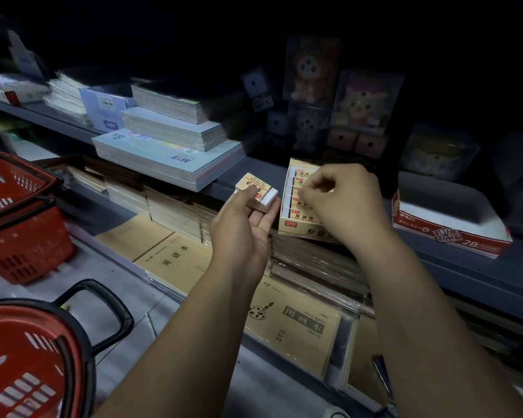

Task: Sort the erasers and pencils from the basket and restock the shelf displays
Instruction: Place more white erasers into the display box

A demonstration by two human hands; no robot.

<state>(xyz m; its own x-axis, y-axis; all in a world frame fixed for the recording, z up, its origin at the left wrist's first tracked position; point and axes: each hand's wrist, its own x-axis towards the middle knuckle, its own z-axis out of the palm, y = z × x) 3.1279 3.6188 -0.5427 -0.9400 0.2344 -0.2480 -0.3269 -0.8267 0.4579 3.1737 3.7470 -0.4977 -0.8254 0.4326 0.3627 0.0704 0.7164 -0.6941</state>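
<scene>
Here, erasers (256, 190) in left hand (241, 233).

Dim overall: the frame from 10 to 2 o'clock sinks into near black. Weak light reaches the centre. Soft motion blur throughout; wide-angle bending curves the shelf (242, 176) edges.

Your left hand (242, 233) gripped a few stacked erasers (258, 190), thumb on top, just beside the eraser box (296, 230) on the shelf (254, 173). Your right hand (341, 200) hovered over the box's rows with its fingers curled. Two red baskets (24, 236) sat on your left.
</scene>
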